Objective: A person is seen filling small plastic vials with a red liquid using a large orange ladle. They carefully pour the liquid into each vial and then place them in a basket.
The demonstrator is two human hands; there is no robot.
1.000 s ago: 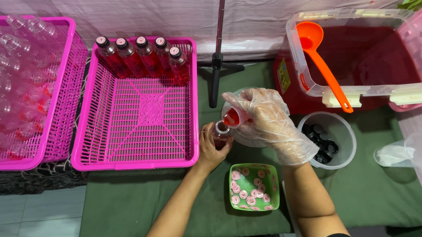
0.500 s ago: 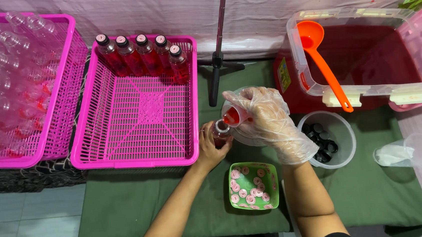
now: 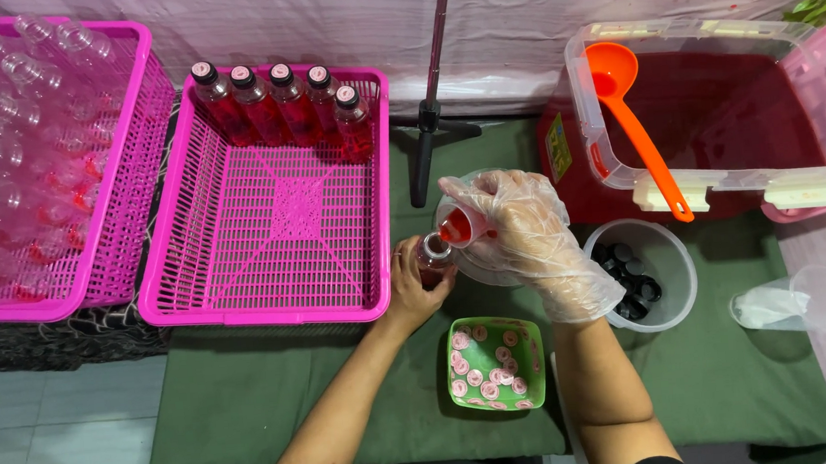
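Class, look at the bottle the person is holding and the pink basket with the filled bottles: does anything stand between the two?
Nothing visible does. The left hand holds the small bottle just right of the pink basket, whose near rim is low; its filled bottles stand along the far edge only.

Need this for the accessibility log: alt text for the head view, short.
Seen from above, a gloved right hand tilts a small cup of red liquid over a small bottle gripped by the bare left hand. Ahead, a pink basket holds five filled, capped bottles; a clear tub of red liquid with an orange ladle sits right.
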